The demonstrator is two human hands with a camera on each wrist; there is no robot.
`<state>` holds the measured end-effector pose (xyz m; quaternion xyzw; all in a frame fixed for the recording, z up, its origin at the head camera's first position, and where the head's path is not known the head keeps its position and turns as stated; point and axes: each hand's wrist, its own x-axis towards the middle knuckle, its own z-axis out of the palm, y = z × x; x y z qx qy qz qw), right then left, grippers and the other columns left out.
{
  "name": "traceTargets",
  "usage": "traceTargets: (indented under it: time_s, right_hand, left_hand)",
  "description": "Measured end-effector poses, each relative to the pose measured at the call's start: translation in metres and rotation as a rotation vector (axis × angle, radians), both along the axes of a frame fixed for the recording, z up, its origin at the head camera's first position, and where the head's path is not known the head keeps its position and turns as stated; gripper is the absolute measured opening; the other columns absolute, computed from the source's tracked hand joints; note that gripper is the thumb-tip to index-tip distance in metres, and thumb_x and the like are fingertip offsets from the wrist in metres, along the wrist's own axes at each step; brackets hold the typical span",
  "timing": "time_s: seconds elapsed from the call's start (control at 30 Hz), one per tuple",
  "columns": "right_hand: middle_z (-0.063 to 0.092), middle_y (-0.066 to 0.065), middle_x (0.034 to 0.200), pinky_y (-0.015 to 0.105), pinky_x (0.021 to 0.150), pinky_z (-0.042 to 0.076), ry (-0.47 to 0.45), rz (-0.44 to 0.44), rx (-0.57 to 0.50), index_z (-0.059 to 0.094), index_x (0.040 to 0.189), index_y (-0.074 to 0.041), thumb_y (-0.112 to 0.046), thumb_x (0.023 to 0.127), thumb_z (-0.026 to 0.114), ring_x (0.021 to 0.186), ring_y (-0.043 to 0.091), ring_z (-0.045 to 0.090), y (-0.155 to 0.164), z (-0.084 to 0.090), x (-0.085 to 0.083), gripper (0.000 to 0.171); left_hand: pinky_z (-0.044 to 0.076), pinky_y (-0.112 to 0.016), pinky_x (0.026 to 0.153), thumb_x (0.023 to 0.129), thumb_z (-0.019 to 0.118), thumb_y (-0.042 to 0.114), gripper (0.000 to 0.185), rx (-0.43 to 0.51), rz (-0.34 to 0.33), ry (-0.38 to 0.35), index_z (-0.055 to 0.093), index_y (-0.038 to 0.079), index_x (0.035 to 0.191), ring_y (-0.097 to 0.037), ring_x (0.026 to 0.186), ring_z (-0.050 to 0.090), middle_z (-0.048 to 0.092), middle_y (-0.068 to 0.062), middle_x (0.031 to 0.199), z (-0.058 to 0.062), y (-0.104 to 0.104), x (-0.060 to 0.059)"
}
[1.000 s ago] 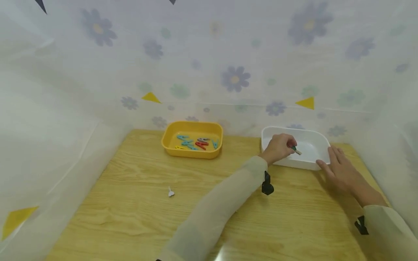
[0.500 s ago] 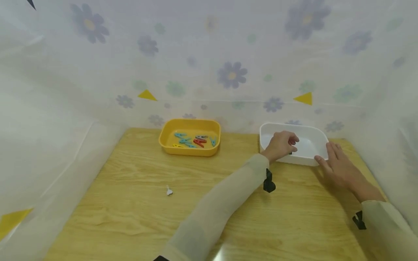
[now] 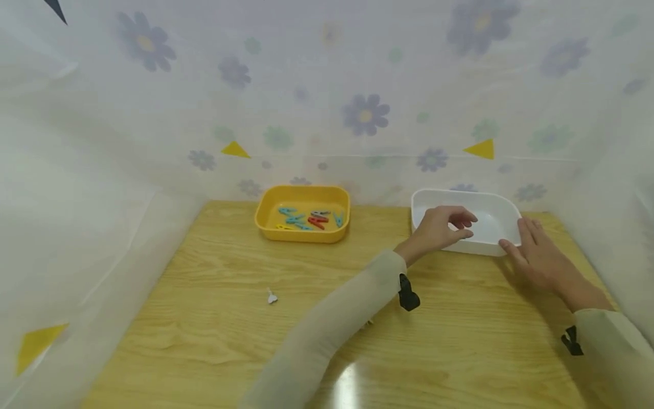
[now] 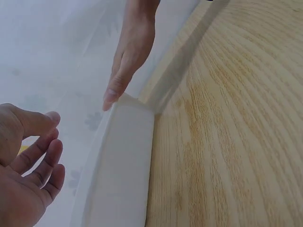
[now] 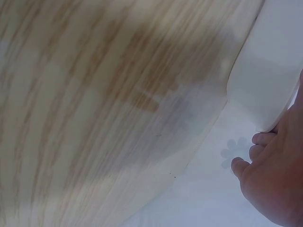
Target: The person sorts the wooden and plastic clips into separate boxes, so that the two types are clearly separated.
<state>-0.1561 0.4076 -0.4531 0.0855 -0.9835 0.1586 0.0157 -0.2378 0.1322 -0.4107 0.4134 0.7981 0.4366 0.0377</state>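
My left hand [image 3: 438, 228] hovers over the white plastic tub [image 3: 475, 248], its fingers loosely bent with thumb and fingertips near each other. Nothing shows between those fingers in the left wrist view, where the hand [image 4: 28, 161] is beside the tub's long wall [image 4: 123, 165]. Part of the tub's inside is hidden behind it. My right hand [image 3: 549, 264] holds the tub's near right corner, thumb at the front rim and fingers along the end. In the right wrist view, its fingers [image 5: 258, 151] are bent against the tub's end.
A yellow tub [image 3: 301, 236] at the back left holds several clothespins [image 3: 317, 222] in blue, red, grey and yellow. On the table [image 3: 214, 341] lies a small white heart-shaped clip [image 3: 272, 297]. Another small pale piece [image 3: 369, 322] peeks out beside the left forearm. A flowered curtain stands behind.
A second ago my left hand pinched a small green-topped clip over the white tub; the fingers then loosened and the clip is gone from them. The right hand keeps its place.
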Motion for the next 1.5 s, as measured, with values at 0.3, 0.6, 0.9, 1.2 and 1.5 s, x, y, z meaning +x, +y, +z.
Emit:
traceTargets:
  time_s: [0.3, 0.6, 0.9, 1.2, 1.5]
  right_hand:
    - [-0.003, 0.043, 0.16, 0.063, 0.119, -0.005, -0.006, -0.009, 0.002, -0.005, 0.155, 0.016, -0.036, 0.113, 0.035, 0.149, 0.056, -0.009, 0.0, 0.0, 0.002, 0.079]
    - [-0.007, 0.043, 0.159, 0.059, 0.12, -0.008, -0.002, 0.005, 0.016, -0.006, 0.154, 0.018, -0.035, 0.113, 0.033, 0.149, 0.054, -0.013, 0.0, 0.001, -0.001, 0.078]
    - [-0.008, 0.043, 0.159, 0.057, 0.12, -0.009, -0.016, 0.002, 0.031, -0.006, 0.154, 0.018, -0.036, 0.113, 0.033, 0.149, 0.052, -0.015, 0.001, 0.002, -0.002, 0.078]
    - [-0.008, 0.042, 0.159, 0.057, 0.121, -0.009, -0.008, -0.004, 0.014, -0.006, 0.154, 0.018, -0.035, 0.113, 0.033, 0.149, 0.052, -0.015, 0.002, 0.001, 0.0, 0.078]
    - [-0.008, 0.04, 0.161, 0.056, 0.121, -0.009, -0.013, -0.003, 0.003, -0.007, 0.156, 0.015, -0.037, 0.113, 0.034, 0.15, 0.051, -0.014, 0.003, -0.002, -0.002, 0.079]
  left_hand:
    - [0.046, -0.008, 0.076, 0.095, 0.076, 0.015, 0.027, -0.005, -0.044, -0.008, 0.073, 0.012, 0.122, 0.008, 0.087, 0.057, 0.072, 0.003, 0.107, 0.006, -0.039, 0.019]
    - [0.05, -0.013, 0.078, 0.096, 0.075, 0.013, 0.025, 0.01, -0.088, -0.053, 0.072, 0.011, 0.122, 0.002, 0.093, 0.06, 0.072, 0.0, 0.112, 0.001, -0.085, 0.035]
    - [0.052, -0.017, 0.077, 0.096, 0.076, 0.013, 0.027, 0.034, -0.023, -0.057, 0.072, 0.012, 0.122, -0.004, 0.096, 0.065, 0.073, -0.002, 0.112, -0.009, -0.132, 0.047]
    - [0.055, -0.028, 0.08, 0.097, 0.074, 0.014, 0.022, 0.074, 0.051, -0.111, 0.073, 0.014, 0.119, -0.004, 0.096, 0.063, 0.072, -0.001, 0.112, -0.014, -0.17, 0.058]
    - [0.054, -0.029, 0.078, 0.096, 0.075, 0.012, 0.019, 0.038, 0.149, -0.207, 0.074, 0.011, 0.115, -0.015, 0.098, 0.065, 0.072, -0.005, 0.112, -0.024, -0.206, 0.076]
